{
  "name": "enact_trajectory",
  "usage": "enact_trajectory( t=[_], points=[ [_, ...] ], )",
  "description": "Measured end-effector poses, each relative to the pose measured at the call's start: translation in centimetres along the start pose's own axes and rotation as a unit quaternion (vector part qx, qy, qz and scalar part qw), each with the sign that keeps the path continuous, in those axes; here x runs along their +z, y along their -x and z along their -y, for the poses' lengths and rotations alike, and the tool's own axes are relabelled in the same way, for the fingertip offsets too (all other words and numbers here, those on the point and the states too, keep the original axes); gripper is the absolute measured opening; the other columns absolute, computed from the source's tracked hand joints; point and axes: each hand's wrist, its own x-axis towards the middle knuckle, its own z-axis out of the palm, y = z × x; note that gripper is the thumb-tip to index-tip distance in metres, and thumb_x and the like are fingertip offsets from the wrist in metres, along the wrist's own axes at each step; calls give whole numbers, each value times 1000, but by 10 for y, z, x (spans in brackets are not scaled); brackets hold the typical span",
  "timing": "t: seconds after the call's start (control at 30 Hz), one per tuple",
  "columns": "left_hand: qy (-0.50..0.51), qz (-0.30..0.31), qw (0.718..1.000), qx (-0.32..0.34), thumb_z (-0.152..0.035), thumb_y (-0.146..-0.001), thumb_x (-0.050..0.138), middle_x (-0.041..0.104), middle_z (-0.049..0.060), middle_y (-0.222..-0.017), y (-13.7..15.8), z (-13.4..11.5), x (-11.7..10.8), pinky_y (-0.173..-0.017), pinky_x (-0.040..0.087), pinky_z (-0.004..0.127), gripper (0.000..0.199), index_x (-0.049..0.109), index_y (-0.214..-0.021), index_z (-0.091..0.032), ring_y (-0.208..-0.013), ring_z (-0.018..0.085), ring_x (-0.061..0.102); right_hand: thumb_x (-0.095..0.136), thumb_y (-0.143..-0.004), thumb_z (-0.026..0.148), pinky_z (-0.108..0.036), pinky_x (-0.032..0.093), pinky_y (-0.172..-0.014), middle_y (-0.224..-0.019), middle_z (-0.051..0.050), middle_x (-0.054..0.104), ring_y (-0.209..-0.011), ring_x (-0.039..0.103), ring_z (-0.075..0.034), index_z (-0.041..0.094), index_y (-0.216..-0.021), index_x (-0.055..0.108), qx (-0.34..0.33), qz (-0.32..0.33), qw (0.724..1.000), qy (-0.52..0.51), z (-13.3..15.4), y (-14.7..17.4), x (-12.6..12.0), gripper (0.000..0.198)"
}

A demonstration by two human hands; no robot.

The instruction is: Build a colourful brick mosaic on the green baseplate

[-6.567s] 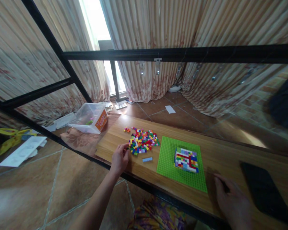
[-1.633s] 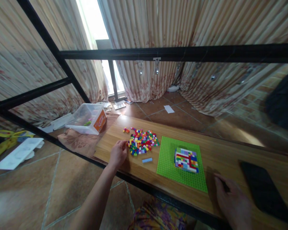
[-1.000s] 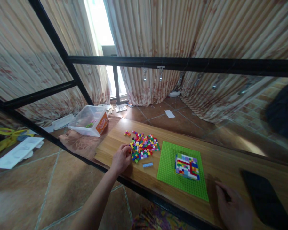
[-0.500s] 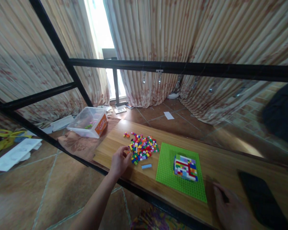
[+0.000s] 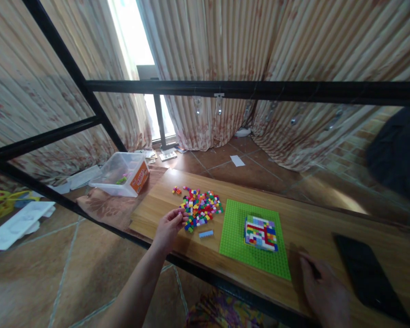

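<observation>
My left hand point(image 5: 170, 229) is at the near left side of a loose pile of small toy bricks point(image 5: 205, 207). Its thumb and fingers are pinched together, with a tiny pink brick point(image 5: 180, 212) showing at the tips. A long light-blue brick point(image 5: 206, 233) lies by itself just in front of the pile. On the green baseplate point(image 5: 233, 230) stands a block built of many-coloured bricks point(image 5: 260, 233), with red and white lines on top. My right hand point(image 5: 323, 287) rests right of the baseplate, fingers curled; whatever they may hold is hidden.
A black phone-like slab point(image 5: 369, 275) lies at the right of the wooden table point(image 5: 310, 228). Beyond its left end stands a clear plastic box point(image 5: 118, 175) with an orange label. A black metal rail point(image 5: 242, 89) crosses behind, before curtains point(image 5: 218, 41).
The view has shifted slightly. My left hand has turned a little, and a pink brick now shows at its fingertips. The right hand stays beside the baseplate.
</observation>
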Motion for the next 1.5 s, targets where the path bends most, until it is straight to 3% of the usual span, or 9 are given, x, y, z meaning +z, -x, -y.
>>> enact_trajectory(
  t=[0.27,0.47,0.7,1.0,1.13,1.23,1.43,1.5],
  points=[
    [-23,11,999,31,-34,-55,89,72,3,-76,2,3,1,-59,53,19,41,70,-83,-12,-63,10,66,34,-91,62,-37,54,-71,-102,-13,73,-85,70,-27,17,-97,70,6,-1,1000,4,-3,0,2,58],
    [-27,13,999,34,-37,-54,90,75,5,-81,3,-1,4,-61,54,20,53,67,-96,-13,-67,12,68,34,-90,62,-38,54,-74,-103,-13,73,-88,70,-27,18,-98,69,3,-2,1000,-4,-3,-1,4,57],
    [-32,14,999,5,-39,-57,88,73,4,-75,5,-3,5,-55,51,18,45,66,-86,-12,-61,11,66,33,-90,63,-37,55,-68,-101,-12,74,-83,71,-27,18,-96,70,-1,-5,1000,8,-5,-1,4,58],
    [-84,-22,994,60,-44,-60,82,66,-1,-63,2,0,2,-52,51,22,43,63,-84,-14,-52,11,61,33,-89,63,-37,55,-65,-100,-13,74,-81,71,-27,18,-96,70,9,2,1000,14,-7,-1,5,59],
    [-157,-25,984,82,-45,-64,76,64,-2,-60,-9,5,-3,-51,47,22,35,64,-80,-15,-51,12,59,34,-88,62,-37,55,-65,-99,-13,74,-79,71,-27,18,-94,71,5,5,1000,6,-5,-2,4,57],
    [-275,-31,951,138,-40,-72,70,65,0,-62,-14,6,-9,-52,44,23,25,67,-81,-17,-53,13,58,35,-87,62,-39,55,-66,-99,-13,74,-79,71,-28,19,-94,71,18,7,1000,4,-6,-1,4,56],
    [-550,-30,794,257,-26,-85,58,69,3,-76,-17,5,-18,-65,43,25,15,72,-86,-20,-68,15,61,37,-87,54,-43,54,-67,-101,-15,72,-80,69,-30,19,-96,71,19,13,1000,-9,-19,4,13,49],
    [-586,-18,764,269,-24,-86,58,69,3,-80,-18,5,-17,-67,42,25,14,71,-85,-20,-71,15,61,38,-87,51,-44,53,-67,-101,-16,72,-80,68,-30,19,-96,71,18,18,1000,-7,-24,5,15,47]
  ],
)
